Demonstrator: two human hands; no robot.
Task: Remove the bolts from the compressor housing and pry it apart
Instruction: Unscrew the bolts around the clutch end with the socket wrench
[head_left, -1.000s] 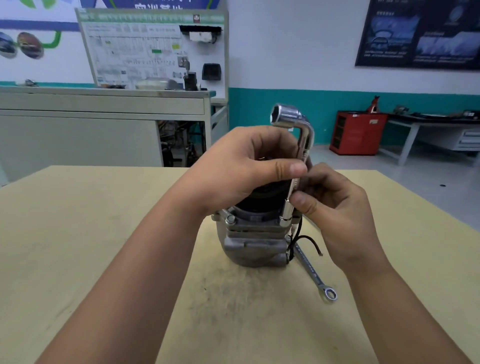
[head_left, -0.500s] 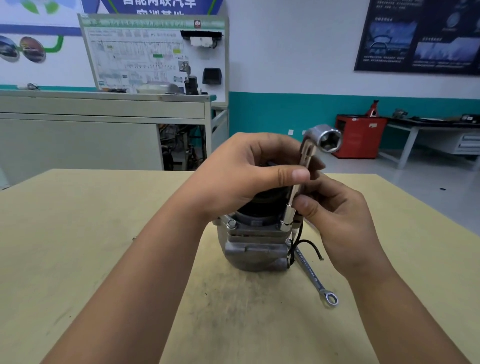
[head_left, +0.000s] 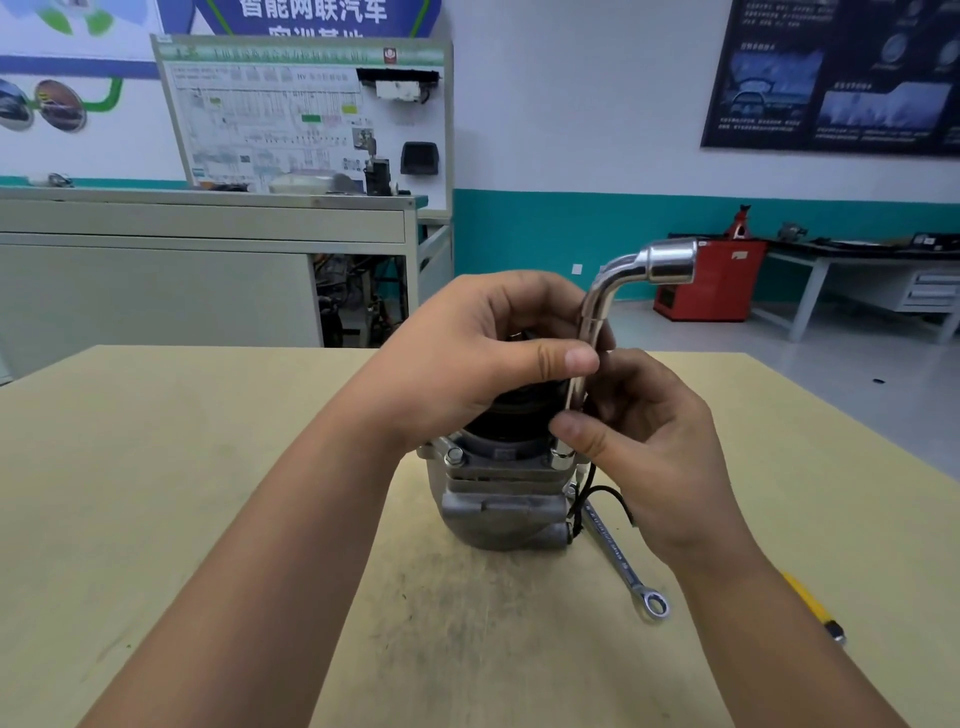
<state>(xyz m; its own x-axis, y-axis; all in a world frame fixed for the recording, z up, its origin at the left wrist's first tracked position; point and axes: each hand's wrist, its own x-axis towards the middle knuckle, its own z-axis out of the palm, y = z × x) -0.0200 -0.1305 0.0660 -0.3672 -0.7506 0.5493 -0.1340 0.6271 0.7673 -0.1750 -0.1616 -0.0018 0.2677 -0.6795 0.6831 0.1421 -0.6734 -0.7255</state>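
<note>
On the bench (head_left: 156, 467) a flat spanner (head_left: 621, 558) lies just right of the upright compressor housing (head_left: 501, 512), whose top the left hand (head_left: 483, 353) grips with curled fingers, while the right hand (head_left: 654, 447) pinches the shaft of an L-shaped socket wrench (head_left: 592, 322) standing on the housing's right flange.

"智能网联汽车" on blue wall banner (head_left: 311, 11)

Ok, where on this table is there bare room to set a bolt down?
Widest bare patch: the table left of the left arm. Another lies between the two arms, in front of the compressor. Crowded on the right: a flat wrench and a yellow-handled tool lie beside the right arm.
</note>
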